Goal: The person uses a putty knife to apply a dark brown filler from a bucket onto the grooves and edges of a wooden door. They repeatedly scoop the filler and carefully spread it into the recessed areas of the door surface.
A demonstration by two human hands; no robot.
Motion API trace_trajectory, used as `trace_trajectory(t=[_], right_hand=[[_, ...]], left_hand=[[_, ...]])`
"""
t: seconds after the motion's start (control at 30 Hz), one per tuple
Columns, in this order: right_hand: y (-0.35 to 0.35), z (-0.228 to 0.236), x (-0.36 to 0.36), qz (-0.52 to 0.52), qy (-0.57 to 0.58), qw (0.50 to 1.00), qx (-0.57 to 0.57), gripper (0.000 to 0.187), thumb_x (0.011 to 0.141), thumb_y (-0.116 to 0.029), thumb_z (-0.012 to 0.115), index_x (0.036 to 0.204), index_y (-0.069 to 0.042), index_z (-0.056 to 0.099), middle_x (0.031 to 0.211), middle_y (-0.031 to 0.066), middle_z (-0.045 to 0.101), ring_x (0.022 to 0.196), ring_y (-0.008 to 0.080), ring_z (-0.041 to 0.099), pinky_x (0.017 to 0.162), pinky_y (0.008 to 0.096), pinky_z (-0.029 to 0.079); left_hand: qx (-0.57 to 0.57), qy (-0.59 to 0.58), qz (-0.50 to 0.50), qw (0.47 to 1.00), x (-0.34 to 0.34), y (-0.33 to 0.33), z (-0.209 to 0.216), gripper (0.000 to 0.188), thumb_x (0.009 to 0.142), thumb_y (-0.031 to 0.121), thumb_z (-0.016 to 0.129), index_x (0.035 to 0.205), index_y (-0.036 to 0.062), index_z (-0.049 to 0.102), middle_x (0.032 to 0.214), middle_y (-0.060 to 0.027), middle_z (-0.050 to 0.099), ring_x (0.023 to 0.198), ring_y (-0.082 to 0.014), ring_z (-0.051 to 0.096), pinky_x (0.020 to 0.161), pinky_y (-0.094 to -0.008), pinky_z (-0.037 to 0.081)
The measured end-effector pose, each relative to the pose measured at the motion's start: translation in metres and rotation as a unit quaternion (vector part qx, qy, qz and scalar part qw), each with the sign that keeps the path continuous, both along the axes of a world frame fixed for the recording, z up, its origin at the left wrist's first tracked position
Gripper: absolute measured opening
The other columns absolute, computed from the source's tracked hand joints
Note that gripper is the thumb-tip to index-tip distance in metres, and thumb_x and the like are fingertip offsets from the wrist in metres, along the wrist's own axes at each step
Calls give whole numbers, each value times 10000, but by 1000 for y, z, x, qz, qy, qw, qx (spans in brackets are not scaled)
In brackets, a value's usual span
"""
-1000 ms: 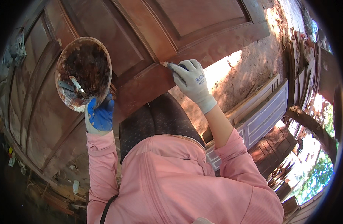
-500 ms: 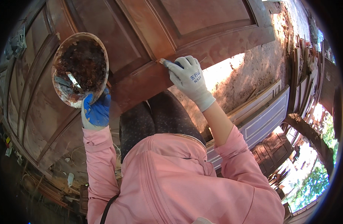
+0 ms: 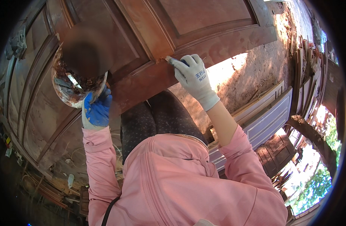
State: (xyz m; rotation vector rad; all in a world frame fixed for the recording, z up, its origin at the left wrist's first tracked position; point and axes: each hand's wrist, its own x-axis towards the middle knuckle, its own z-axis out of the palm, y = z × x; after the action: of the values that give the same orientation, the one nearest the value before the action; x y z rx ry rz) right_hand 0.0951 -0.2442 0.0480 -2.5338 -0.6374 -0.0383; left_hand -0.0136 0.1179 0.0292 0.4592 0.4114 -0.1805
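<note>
My left hand (image 3: 98, 110), in a white glove with a blue coated palm, grips the rim of a round bowl (image 3: 57, 84). Reddish-brown paste coats the bowl's inside, and a flat metal blade (image 3: 74, 81) lies in it. A dark blurred patch hides the bowl's upper part. In a pale glove, my right hand (image 3: 193, 77) is closed round a small scraper (image 3: 168, 58), most of it hidden by the fingers. Its tip is at a panelled brown wooden door (image 3: 133, 88), beside a small orange-brown smear (image 3: 160, 60) at a frame joint.
Another brown panelled door (image 3: 33, 94) lies on the left. To the right, a purplish-grey panel (image 3: 269, 113) leans beside bare ground (image 3: 233, 83). Stacked boards (image 3: 306, 71) stand farther right, near a thick dark beam (image 3: 316, 137). My legs are against the door's near edge.
My right hand has shifted slightly right with the scraper, uncovering the orange-brown smear at the joint. The bowl stays nearly in place, and a dark blur now covers part of it.
</note>
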Motion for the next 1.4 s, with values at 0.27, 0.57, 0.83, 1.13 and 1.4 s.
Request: trace_trajectory(t=[0.27, 0.57, 0.83, 1.13, 1.4], right_hand=[[-14, -1, 4, -26, 23, 999, 22, 277, 900, -150, 653, 1168, -121, 717, 955, 68, 599, 972, 309, 549, 875, 447, 477], [-18, 0, 7, -43, 21, 998, 43, 268, 895, -135, 656, 1156, -112, 713, 956, 73, 599, 971, 311, 546, 881, 443, 478], [-20, 1, 9, -43, 16, 998, 33, 284, 884, -137, 668, 1164, -118, 709, 959, 73, 599, 978, 316, 549, 875, 451, 480], [-11, 2, 7, -52, 15, 997, 48, 278, 886, -115, 658, 1158, -112, 713, 959, 77, 607, 968, 316, 545, 875, 453, 471], [3, 5, 2, -75, 25, 996, 39, 251, 888, -166, 661, 1130, -129, 716, 963, 73, 595, 984, 306, 550, 911, 464, 446]], left_hand=[[58, 171, 11, 984, 12, -23, 15, 436, 1055, 307, 537, 1340, -19, 583, 1309, -198, 662, 1111, -322, 685, 927, -427, 608], [38, 184, -26, 982, 13, -54, 30, 469, 1073, 395, 509, 1322, 3, 578, 1317, -213, 649, 1088, -344, 691, 914, -432, 611], [264, 133, -146, 944, 5, -95, 29, 355, 1075, 250, 520, 1373, 56, 528, 1262, -166, 651, 1058, -285, 691, 920, -391, 573], [433, 29, -216, 875, 4, -109, 7, 446, 999, 28, 602, 1429, 70, 491, 1230, -68, 608, 956, -84, 585, 767, -221, 496], [446, 38, -245, 860, 11, -111, 20, 457, 993, 21, 610, 1429, 86, 490, 1236, -57, 596, 932, -69, 568, 732, -209, 487]])
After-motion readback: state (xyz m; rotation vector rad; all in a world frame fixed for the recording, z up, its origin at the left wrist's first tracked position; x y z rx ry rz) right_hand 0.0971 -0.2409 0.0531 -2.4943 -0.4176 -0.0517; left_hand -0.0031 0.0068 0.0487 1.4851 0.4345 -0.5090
